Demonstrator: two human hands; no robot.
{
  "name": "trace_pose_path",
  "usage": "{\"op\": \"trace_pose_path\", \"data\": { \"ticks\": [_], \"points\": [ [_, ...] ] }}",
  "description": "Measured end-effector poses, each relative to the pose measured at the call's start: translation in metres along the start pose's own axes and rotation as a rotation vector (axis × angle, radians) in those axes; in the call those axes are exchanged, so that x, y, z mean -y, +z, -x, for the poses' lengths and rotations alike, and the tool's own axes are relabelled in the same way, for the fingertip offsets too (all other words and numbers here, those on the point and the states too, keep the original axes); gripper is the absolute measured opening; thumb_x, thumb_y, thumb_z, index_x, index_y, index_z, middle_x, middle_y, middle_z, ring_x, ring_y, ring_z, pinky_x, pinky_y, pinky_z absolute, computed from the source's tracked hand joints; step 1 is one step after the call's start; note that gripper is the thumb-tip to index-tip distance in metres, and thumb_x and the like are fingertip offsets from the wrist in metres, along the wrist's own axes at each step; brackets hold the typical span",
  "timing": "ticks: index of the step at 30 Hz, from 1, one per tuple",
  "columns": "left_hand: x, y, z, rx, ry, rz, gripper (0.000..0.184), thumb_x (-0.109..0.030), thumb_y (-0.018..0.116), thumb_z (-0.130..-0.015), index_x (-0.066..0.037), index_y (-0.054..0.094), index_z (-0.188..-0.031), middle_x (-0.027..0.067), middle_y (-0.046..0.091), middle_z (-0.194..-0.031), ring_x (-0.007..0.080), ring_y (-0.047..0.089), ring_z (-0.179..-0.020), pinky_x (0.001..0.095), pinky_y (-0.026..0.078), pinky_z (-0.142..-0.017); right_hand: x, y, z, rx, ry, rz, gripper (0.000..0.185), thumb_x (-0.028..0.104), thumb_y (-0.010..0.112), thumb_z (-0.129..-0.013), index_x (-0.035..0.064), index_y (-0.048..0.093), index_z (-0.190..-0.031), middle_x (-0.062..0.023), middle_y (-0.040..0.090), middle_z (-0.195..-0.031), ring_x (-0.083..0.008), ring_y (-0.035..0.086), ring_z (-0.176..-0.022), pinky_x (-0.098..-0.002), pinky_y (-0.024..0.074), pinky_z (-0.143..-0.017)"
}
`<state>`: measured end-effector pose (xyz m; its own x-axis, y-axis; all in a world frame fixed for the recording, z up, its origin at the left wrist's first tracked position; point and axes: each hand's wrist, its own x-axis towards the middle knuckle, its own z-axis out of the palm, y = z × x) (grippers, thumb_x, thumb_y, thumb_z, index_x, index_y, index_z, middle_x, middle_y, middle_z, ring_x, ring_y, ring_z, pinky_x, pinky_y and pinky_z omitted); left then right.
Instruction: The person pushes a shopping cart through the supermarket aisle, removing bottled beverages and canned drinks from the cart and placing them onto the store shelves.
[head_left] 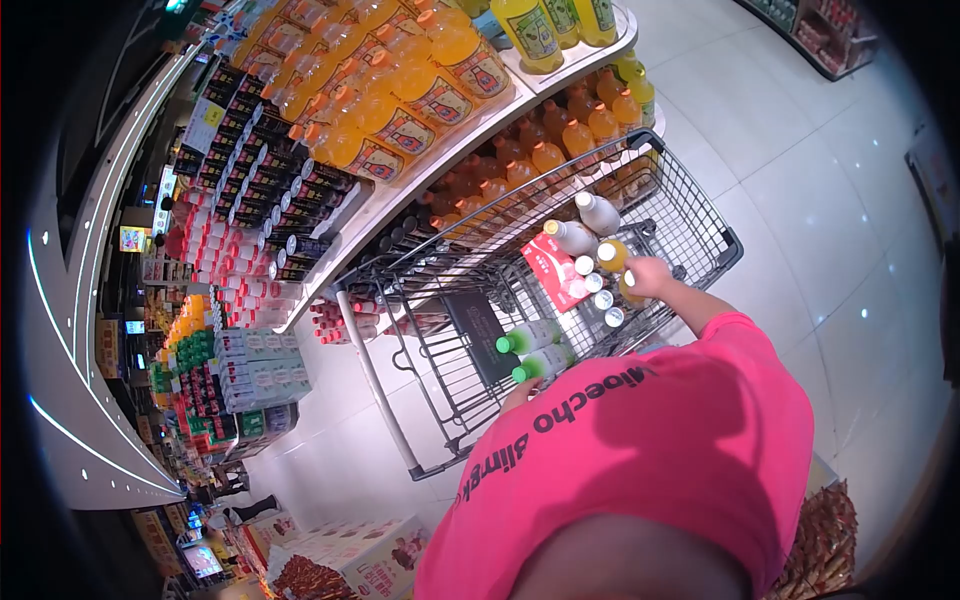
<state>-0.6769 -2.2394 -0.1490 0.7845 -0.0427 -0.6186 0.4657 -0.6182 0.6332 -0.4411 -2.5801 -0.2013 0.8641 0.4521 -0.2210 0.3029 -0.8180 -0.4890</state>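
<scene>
My right hand (650, 278) is closed around a bottle of orange drink (629, 290) inside the shopping cart (400, 385). Beside it stands another orange drink bottle with a pale cap (611, 252). Several white-capped containers (598, 290) cluster close by, next to a red box (553, 272) and two white bottles (585, 228). My left hand (520, 394) is at the cart's near side, close to two green-capped bottles (535, 348). The pink shirt hides most of that hand, so its grip cannot be made out.
A shelf (455, 150) holding packs of orange drink bottles (400, 85) runs along the cart's far side. Stacked dark cans (265, 190) and drink cartons (262, 370) stand at left. White boxes (370, 560) lie below. Tiled floor (780, 220) extends to the right.
</scene>
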Motion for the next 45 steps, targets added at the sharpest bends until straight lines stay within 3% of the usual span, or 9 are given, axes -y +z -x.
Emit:
{"op": "trace_pose_path", "data": {
  "ticks": [9,13,19,21,23,25,31,39,45],
  "points": [
    [-0.063,-0.013,-0.013,0.046,0.016,-0.084,0.051,-0.029,0.064,-0.084,-0.002,0.051,-0.126,0.0166,0.061,-0.112,0.0247,0.059,-0.103,0.0333,0.047,-0.087,0.032,-0.134,0.055,-0.486,0.229,-0.499,0.032,0.029,0.073,-0.057,0.0103,0.061,-0.08,-0.0108,0.065,-0.075,-0.0277,0.064,-0.072,-0.0362,0.0509,-0.065],
    [-0.082,-0.008,-0.052,0.067,0.135,-0.099,0.049,-0.028,0.063,-0.086,-0.002,0.052,-0.126,0.0149,0.063,-0.107,0.0235,0.062,-0.094,0.0329,0.05,-0.08,0.023,-0.217,0.099,-0.728,0.118,-0.738,0.03,0.022,0.076,-0.059,0.0048,0.06,-0.078,-0.0045,0.062,-0.07,-0.0125,0.06,-0.068,-0.0279,0.049,-0.066],
    [-0.133,0.027,-0.142,-0.015,0.218,-0.269,0.061,-0.031,0.066,-0.082,-0.003,0.045,-0.131,0.0176,0.063,-0.106,0.025,0.063,-0.093,0.0334,0.05,-0.08,0.001,-0.326,0.201,-0.915,0.003,-0.672,0.025,0.017,0.075,-0.061,0.004,0.059,-0.077,-0.0014,0.06,-0.07,-0.01,0.058,-0.068,-0.025,0.0476,-0.066],
    [-0.138,0.045,-0.181,-0.031,0.119,-0.009,0.07,-0.024,0.068,-0.079,-0.003,0.036,-0.137,0.018,0.061,-0.109,0.024,0.062,-0.094,0.0336,0.05,-0.081,-0.007,-0.348,0.233,-0.941,0.004,-0.591,0.025,0.016,0.075,-0.062,0.0038,0.059,-0.076,-0.0011,0.06,-0.07,-0.0101,0.058,-0.068,-0.0246,0.0476,-0.065],
    [-0.188,0.056,-0.183,-0.051,-0.031,0.152,0.074,-0.017,0.072,-0.073,-0.002,0.035,-0.135,0.0172,0.059,-0.111,0.0233,0.061,-0.095,0.0335,0.05,-0.082,-0.022,-0.353,0.26,-0.929,0.079,-0.491,0.024,0.016,0.074,-0.061,0.0037,0.06,-0.076,-0.0031,0.061,-0.07,-0.0109,0.059,-0.067,-0.0251,0.0481,-0.063],
    [-0.194,0.065,-0.21,-0.122,0.084,0.182,0.069,-0.013,0.073,-0.068,-0.001,0.04,-0.128,0.0179,0.06,-0.109,0.0249,0.061,-0.096,0.0343,0.051,-0.081,-0.04,-0.349,0.283,-0.891,0.167,-0.359,0.025,0.016,0.074,-0.06,0.0036,0.06,-0.076,-0.0048,0.062,-0.069,-0.0121,0.06,-0.067,-0.0263,0.0487,-0.063],
    [-0.208,0.086,-0.258,-0.422,-0.063,-0.377,0.069,-0.021,0.074,-0.065,-0.002,0.042,-0.123,0.0249,0.057,-0.113,0.0369,0.058,-0.106,0.0406,0.048,-0.091,-0.107,-0.286,0.328,-0.824,0.575,-0.29,0.027,0.018,0.076,-0.059,0.0037,0.06,-0.076,-0.0068,0.062,-0.069,-0.0163,0.061,-0.064,-0.0294,0.0489,-0.062],
    [-0.212,0.083,-0.293,-0.222,-0.151,-0.559,0.068,-0.037,0.077,-0.069,-0.001,0.042,-0.115,0.0258,0.059,-0.109,0.0384,0.059,-0.103,0.0424,0.047,-0.089,-0.145,-0.247,0.344,-1.076,0.82,-0.432,0.023,0.01,0.075,-0.065,0.0033,0.06,-0.081,-0.0007,0.058,-0.074,-0.0102,0.055,-0.068,-0.0249,0.046,-0.064],
    [-0.211,0.079,-0.305,-0.191,-0.131,-0.533,0.061,-0.037,0.078,-0.068,-0.003,0.047,-0.108,0.0211,0.061,-0.108,0.036,0.06,-0.1,0.0425,0.048,-0.085,-0.194,-0.267,0.319,-1.065,0.734,-0.506,0.025,0.008,0.076,-0.064,0.0031,0.06,-0.083,0.0002,0.058,-0.075,-0.0094,0.055,-0.069,-0.0231,0.0452,-0.063]
  ]
}}
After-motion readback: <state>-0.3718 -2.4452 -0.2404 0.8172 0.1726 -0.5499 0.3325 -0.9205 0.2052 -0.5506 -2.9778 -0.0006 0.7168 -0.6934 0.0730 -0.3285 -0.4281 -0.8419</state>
